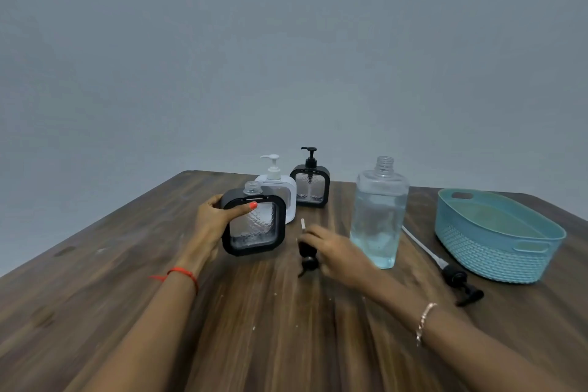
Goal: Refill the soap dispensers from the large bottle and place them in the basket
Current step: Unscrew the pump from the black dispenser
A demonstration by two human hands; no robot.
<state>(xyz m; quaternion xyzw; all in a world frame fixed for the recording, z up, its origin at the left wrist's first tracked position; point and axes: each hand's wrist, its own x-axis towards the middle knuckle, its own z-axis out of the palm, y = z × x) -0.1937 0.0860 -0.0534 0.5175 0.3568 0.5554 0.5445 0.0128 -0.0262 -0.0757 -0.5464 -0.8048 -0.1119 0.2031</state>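
My left hand [216, 219] grips a black square dispenser [254, 226] by its left side; its neck is uncapped and it stands on the table. My right hand [337, 253] is closed around a black pump head [307, 259] with a short white tube, just right of that dispenser. The large clear bottle [378, 216] stands uncapped to the right, holding pale liquid. Behind are a white dispenser [280, 191] and a second black dispenser [310, 183], both with pumps on. A teal basket [496, 235] sits at the right, with nothing visible inside.
A long black pump with a white tube [445, 267] lies on the wooden table [254, 328] between the large bottle and the basket. A plain grey wall stands behind the table's far edge.
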